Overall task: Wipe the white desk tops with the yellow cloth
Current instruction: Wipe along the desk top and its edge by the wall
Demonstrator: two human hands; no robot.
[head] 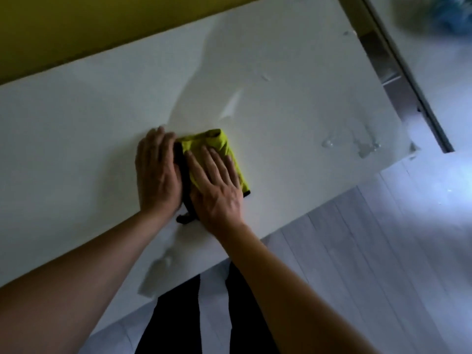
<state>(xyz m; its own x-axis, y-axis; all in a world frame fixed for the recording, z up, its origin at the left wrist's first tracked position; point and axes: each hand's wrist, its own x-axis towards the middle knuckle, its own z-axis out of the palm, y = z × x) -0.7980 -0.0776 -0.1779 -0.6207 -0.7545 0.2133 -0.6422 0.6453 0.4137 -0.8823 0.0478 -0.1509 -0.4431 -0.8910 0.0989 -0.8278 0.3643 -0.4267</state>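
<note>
Wiping underway: left hand [158, 172] and right hand [217, 185], fingers straight and slightly spread, press the folded yellow cloth [217, 146] flat mid-desk top [76, 129]; droplets [362, 145] at right likely require next pass.

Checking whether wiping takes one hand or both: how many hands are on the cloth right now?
2. The right hand lies flat on top of the yellow cloth; the left hand presses beside it, on the cloth's dark left edge. Both rest on the white desk top.
</note>
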